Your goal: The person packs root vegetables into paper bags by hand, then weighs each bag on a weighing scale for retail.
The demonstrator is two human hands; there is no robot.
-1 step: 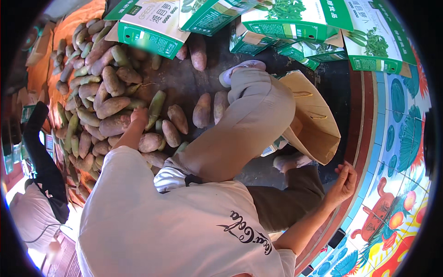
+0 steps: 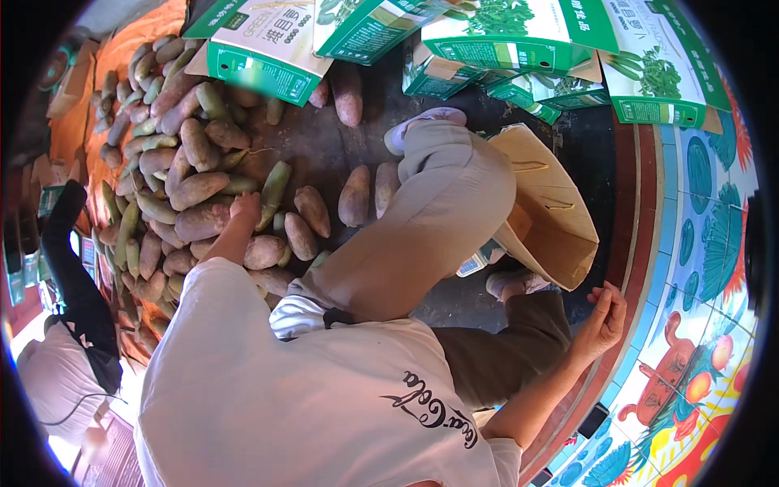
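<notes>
While reaching down from a crouch, left hand (image 2: 244, 208) closed on a brown sweet potato (image 2: 200, 221) at the near edge of the heap (image 2: 154, 174) on the dark floor (image 2: 324, 150); probably a sorting or picking step, calling next for a lift clear of neighbouring tubers. Right hand (image 2: 602, 318) held apart, fingers loosely curled and empty, near a brick-red ledge (image 2: 629, 243). Beyond the bent knee, an open brown cardboard box (image 2: 552, 215). Farther off, green-and-white cartons (image 2: 454, 32) and an orange cloth (image 2: 122, 57). At left, another person in a white top (image 2: 49, 381).
</notes>
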